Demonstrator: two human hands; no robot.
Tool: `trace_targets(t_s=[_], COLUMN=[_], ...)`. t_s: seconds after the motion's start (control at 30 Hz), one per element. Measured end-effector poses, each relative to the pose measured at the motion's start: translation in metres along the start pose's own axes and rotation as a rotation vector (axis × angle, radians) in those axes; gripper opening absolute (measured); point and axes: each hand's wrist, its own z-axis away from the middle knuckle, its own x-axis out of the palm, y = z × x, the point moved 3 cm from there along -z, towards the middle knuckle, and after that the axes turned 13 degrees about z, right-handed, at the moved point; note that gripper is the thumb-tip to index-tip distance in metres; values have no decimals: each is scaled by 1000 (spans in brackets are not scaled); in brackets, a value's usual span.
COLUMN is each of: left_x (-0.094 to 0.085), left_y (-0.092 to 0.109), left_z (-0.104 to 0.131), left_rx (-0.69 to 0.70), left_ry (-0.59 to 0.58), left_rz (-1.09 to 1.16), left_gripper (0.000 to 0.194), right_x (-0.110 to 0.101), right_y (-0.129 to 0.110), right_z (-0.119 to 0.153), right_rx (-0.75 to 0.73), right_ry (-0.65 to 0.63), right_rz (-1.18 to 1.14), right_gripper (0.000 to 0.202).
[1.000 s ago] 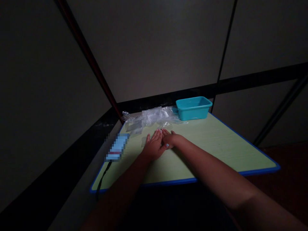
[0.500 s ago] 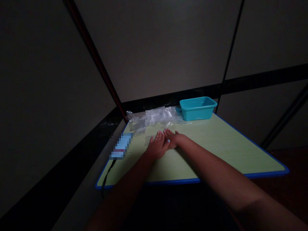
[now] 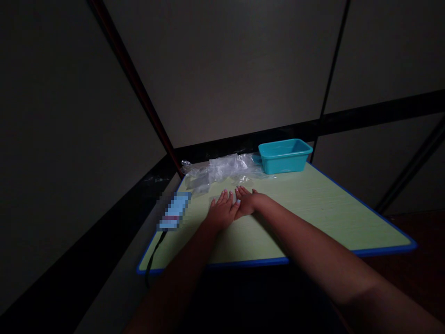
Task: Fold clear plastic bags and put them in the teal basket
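Note:
My left hand lies flat with its fingers spread, palm down, on a clear plastic bag that is mostly covered; only a thin greyish edge shows by the fingertips. Close beside it, my right hand is also palm down, its fingers stretched out. The left thumb touches or overlaps the side of the right hand. Both hands rest over the pale green tabletop. Just beyond the fingertips is a loose heap of clear plastic bags.
A turquoise plastic basket stands at the table's back right, touching the bags. On the left edge lies a blurred-out light blue card with a black strap. Dark panelled walls stand behind and to the left.
My left hand has slid a little to the left, opening a small gap between the two hands' fingertips. My right hand has stayed almost in place.

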Motion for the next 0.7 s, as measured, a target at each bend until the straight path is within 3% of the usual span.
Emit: trace_targets(t_s=[0.4, 0.7], left_x=[-3, -6], left_y=[-32, -38], left_z=[-5, -3], left_rx=[-251, -347], left_ry=[83, 159], left_rz=[8, -48], left_gripper=[79, 82], right_x=[-2, -2], right_y=[0, 1], right_z=[3, 3], right_rx=[5, 12], right_ry=[-12, 4], right_rz=[-22, -32], right_gripper=[126, 129])
